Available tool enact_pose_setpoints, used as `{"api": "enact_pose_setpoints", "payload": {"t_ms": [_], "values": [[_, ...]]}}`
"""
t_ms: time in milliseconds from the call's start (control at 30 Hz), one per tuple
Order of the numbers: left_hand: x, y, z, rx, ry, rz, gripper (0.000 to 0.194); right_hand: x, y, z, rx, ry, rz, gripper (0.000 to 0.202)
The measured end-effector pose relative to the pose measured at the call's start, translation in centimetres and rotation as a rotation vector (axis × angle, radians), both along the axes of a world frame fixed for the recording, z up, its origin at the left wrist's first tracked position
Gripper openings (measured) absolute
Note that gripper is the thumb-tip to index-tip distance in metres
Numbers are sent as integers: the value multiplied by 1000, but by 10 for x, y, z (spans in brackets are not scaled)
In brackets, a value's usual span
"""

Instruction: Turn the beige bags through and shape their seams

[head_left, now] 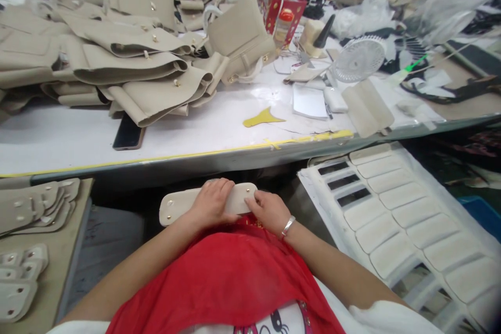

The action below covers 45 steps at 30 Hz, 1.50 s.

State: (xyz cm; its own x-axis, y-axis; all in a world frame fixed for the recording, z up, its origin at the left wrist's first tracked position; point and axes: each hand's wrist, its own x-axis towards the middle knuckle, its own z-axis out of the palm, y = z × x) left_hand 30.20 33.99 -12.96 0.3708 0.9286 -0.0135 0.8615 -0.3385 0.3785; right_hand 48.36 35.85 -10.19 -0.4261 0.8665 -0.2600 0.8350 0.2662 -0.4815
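Observation:
A long cream panel with rounded ends and small gold studs [180, 204] lies level just in front of my red apron [242, 271]. My left hand [214, 202] is closed over the middle of this panel, fingers across its top and thumb on the near side. At the panel's right end, my right hand [270, 211], with a silver bracelet [288, 225] at the wrist, pinches the edge close to a stud. The underside of the panel is hidden.
Beige bag pieces [129, 62] are heaped on the white worktable [203, 138], with a phone [128, 133] near its edge. Right stands a rack of cream panels [391, 209]; left, a board [58, 255] holds studded pieces. A small fan [360, 57] sits farther back.

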Motion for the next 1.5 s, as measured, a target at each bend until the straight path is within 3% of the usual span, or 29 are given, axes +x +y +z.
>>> {"api": "enact_pose_setpoints", "payload": {"t_ms": [100,200,267,433,600,800,967,1500], "values": [[-1,1,-2,-3,-28,4,55,-22,-10,11,220,-90,242,32],[-3,1,-3,-26,-40,25,38,-35,-17,18,277,-60,396,32],[-3,0,-3,-23,-40,39,41,-31,-15,18,276,-69,309,32],[-2,1,-4,-8,-14,26,73,4,4,4,133,-50,-27,31],[1,4,-2,-22,15,42,72,20,15,-9,-29,83,-152,27],[14,12,-3,-30,9,12,78,21,21,-14,-114,166,-156,25],[23,19,-6,-23,-13,-53,71,21,24,-14,-125,136,-145,26],[31,15,-4,-33,57,-17,67,20,20,-17,0,-12,-101,25]]}}
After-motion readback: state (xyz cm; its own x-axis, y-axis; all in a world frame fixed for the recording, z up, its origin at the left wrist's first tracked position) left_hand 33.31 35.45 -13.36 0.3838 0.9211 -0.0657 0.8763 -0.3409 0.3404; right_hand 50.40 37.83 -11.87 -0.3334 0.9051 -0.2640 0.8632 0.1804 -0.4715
